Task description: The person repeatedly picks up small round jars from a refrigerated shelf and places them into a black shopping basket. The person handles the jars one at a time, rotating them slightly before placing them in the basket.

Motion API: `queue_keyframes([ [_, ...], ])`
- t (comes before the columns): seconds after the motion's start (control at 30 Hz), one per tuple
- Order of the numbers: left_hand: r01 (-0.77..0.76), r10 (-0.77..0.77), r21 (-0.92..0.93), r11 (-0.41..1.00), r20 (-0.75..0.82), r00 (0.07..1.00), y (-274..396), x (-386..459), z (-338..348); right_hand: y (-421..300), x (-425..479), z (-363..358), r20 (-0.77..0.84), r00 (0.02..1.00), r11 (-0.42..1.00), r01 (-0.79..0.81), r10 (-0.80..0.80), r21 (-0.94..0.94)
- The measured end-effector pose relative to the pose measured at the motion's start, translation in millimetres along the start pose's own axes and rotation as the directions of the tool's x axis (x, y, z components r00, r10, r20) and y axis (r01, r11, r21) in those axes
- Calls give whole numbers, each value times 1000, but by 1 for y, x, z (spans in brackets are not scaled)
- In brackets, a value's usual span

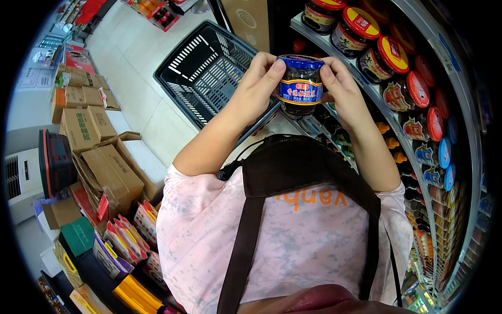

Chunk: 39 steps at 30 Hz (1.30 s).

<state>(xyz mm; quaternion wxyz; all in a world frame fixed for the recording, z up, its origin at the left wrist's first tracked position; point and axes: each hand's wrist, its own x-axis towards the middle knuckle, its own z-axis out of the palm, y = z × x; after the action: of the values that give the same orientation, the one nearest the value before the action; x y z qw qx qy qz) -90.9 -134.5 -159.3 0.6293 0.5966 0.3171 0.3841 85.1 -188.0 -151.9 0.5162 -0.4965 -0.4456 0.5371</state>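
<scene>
Both of my hands hold a glass jar with a blue lid and a blue label bearing writing. The jar is upright and dark inside, in front of my chest. My left hand grips its left side, the thumb near the lid's edge. On the other side, my right hand presses with its thumb near the lid, its fingers partly hidden behind the glass. Beyond my left hand, a dark plastic shopping basket stands on the tiled floor. Close to my right hand is a shelf edge with jars.
Red-lidded jars and blue-lidded jars line the shelf at right. Orange-capped bottles stand on a lower shelf. Cardboard boxes and bagged goods are stacked at left. Another basket leans there.
</scene>
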Motion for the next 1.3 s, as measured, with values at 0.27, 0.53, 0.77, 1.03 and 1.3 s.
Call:
queue_keyframes([
  [0.27, 32, -35, -63, 997, -50, 998, -6, 0, -7, 2, 9, 6, 34, 996, 996, -85, 85, -19],
  [0.53, 107, -118, -98, 989, -112, 987, -14, -1, -21, 7, 23, 22, 38, 993, 994, -107, 108, -24],
  [0.77, 119, -136, -104, 987, -180, 974, -22, -3, -34, 18, 37, 31, 91, 988, 992, -125, 128, -30],
  [1.03, 112, -122, -55, 992, -234, 965, -33, -4, -51, 25, 55, 42, 203, 966, 985, -149, 163, -84],
  [1.3, 182, -211, -139, 973, -230, 950, -48, -2, -66, 52, 81, 50, 238, 960, 988, -127, 144, -86],
])
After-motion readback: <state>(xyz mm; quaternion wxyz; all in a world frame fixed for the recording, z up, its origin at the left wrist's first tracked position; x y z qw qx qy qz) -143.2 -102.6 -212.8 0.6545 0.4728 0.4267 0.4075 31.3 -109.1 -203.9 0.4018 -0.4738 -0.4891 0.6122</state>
